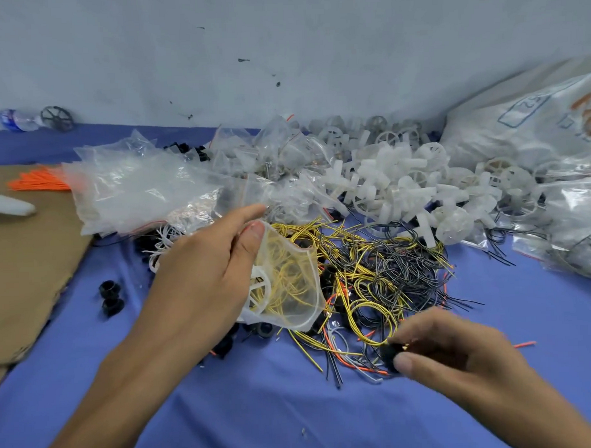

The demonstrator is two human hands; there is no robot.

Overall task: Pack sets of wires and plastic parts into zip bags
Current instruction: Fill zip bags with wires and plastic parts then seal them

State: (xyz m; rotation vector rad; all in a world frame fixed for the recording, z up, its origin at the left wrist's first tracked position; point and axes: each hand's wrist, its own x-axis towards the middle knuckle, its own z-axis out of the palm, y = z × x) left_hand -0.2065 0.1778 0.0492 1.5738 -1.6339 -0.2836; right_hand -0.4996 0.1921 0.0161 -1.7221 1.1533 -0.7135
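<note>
On the blue-covered desk (pixel 260 412), packing of one set is in progress. The left hand (pixel 202 277) grips a small clear zip bag (pixel 298 290) by its mouth, thumb on the upper edge, and holds it just above the near-left side of the loose wire pile (pixel 389 270). The bag already contains a white spoked wheel (pixel 260 288) and a coil of yellow wire. The right hand (pixel 459 348) pinches a small black part (pixel 390 353) between thumb and fingers at the near edge of the pile; the hand is motion-blurred, so whether a wire is also caught in the pinch cannot be determined.

Status, as judged from the layout:
- The current bag is partly filled and unsealed; the black part has yet to go in.
- Several bags lying at the far right (pixel 576 247) appear to hold wires and are probably finished sets.
- Considerable stock remains: the heap of white plastic parts (pixel 403 186) behind the wires, the wire pile itself, a stack of empty zip bags (pixel 135 189) at the left rear, and black rings (pixel 111 299) near the cardboard sheet (pixel 27 266).

The task is therefore well short of completion.
</note>
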